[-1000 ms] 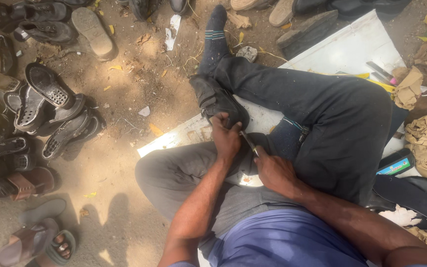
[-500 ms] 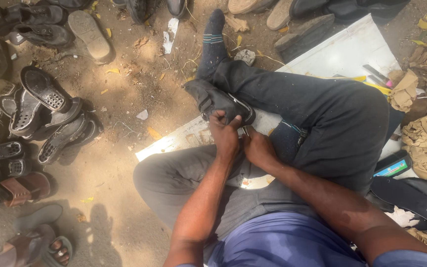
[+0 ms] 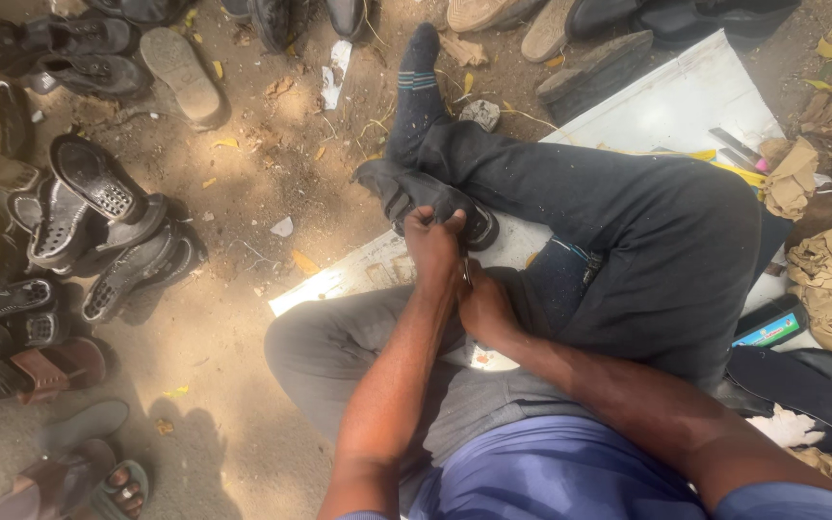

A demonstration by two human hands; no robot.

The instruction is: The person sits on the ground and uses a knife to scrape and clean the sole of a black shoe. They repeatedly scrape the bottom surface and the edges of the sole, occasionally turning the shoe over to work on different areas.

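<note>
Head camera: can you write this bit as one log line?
left hand grips black leather shoe | right hand beside it, thin tool | seated on white board

Shoe (image 3: pixel 430 197) at frame centre on lap, hands (image 3: pixel 459 274) just below, sandals (image 3: pixel 79 231) at left, board (image 3: pixel 666 106) upper right.

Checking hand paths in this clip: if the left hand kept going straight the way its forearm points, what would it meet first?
The left hand points up the picture and already grips the black shoe, so the shoe comes first. Beyond it lies the socked foot, though depth there is hard to judge.
</note>
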